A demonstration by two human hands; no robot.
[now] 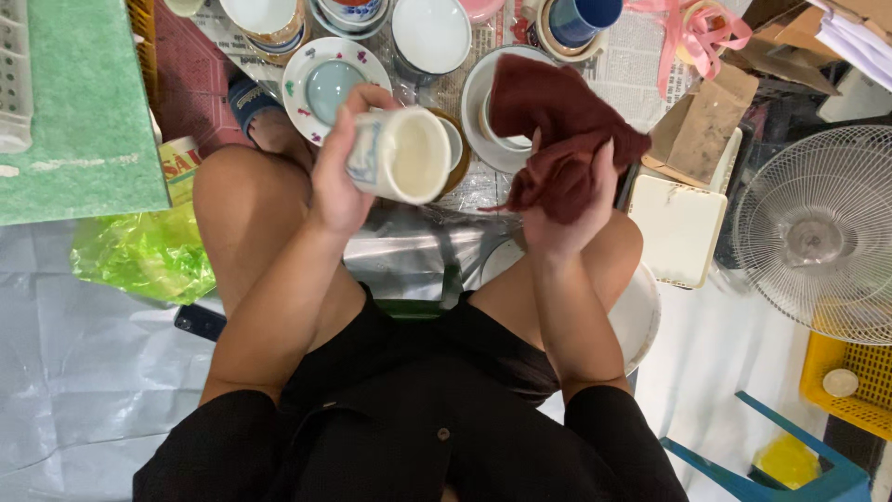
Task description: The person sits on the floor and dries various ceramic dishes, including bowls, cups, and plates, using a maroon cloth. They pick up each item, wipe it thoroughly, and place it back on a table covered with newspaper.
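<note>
I see the floor [84, 372] under grey plastic sheeting w/ newspaper [641, 65] up top carrying stacked bowls, a flowered plate [299, 70], a blue mug [576, 19], plus a green bag [139, 251], phone [198, 322], white fan [818, 232] & yellow crate [850, 381].

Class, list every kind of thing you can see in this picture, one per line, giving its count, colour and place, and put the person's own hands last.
cup: one, white with blue print, held at centre
cloth: one, dark red, held right of centre
flowered plate: one, white with coloured motifs, top centre, pale bowl on it
blue mug: one, top edge
white bowl: one, top centre
pink ribbon: one, top right
white tray: one, square, right of the knee
fan: one, white, right edge
yellow crate: one, lower right
green bag: one, left
phone: one, dark, left of the thigh
left hand: holds the cup
right hand: holds the cloth
</note>
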